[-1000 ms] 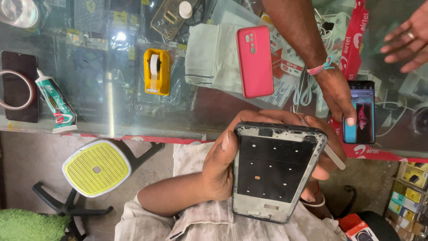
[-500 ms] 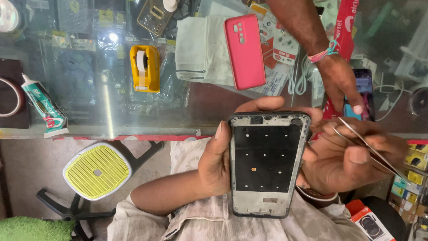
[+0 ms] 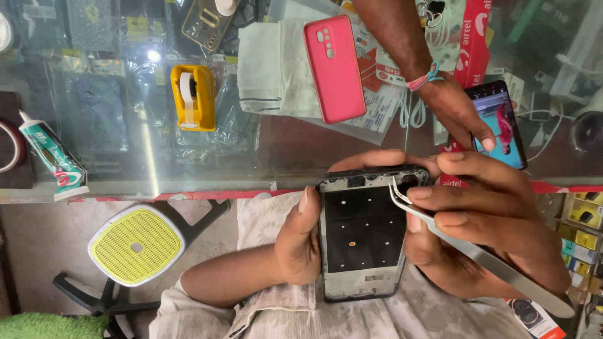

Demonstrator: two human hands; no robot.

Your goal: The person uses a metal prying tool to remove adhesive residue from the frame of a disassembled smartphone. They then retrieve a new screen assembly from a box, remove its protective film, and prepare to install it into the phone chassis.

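My left hand [image 3: 300,242] grips an opened phone frame [image 3: 364,235] by its left edge, dark inner plate facing up, held over my lap. My right hand [image 3: 496,220] pinches metal tweezers [image 3: 465,248], whose curved tips rest at the frame's upper right corner near the camera opening. My right fingers also wrap the frame's top edge.
A glass counter [image 3: 125,157] lies ahead with a pink phone case [image 3: 334,68], a yellow tape dispenser [image 3: 193,97], a glue tube [image 3: 51,157] and folded cloth [image 3: 270,66]. Another person's hand [image 3: 455,110] touches a lit phone [image 3: 499,122]. A yellow stool [image 3: 135,243] stands lower left.
My right hand has brought the tweezers from the right side onto the frame's upper right corner. The frame has stayed in my left hand. The other person's hand remains on the lit phone.
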